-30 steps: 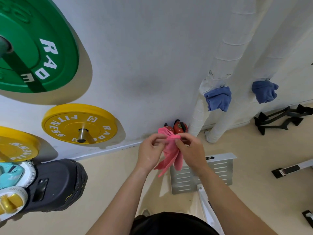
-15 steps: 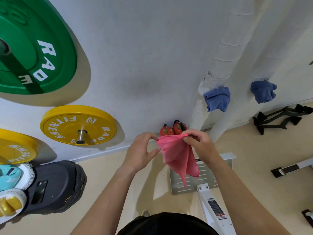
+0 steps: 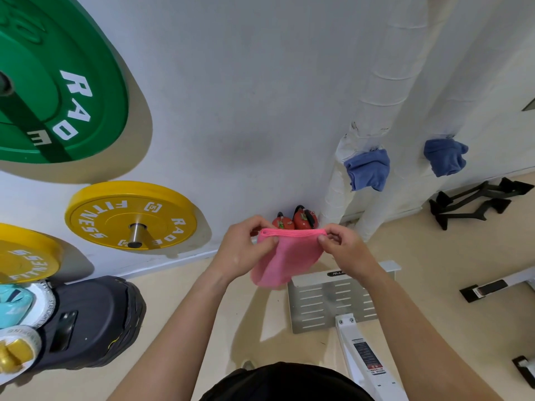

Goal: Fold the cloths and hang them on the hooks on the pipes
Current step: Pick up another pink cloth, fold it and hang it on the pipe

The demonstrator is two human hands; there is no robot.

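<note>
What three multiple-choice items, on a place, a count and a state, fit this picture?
1. Where do the blue cloths hang?
A. on the white pipes
B. on the yellow plate
C. on the floor

2. How many blue cloths hang?
A. one
B. two
C. three

3. How is the pink cloth held?
A. by one hand
B. by both hands
C. by no hand

Answers:
1 A: each hangs against a pipe.
2 B: two show.
3 B: the left hand and the right hand pinch its top corners.
</note>
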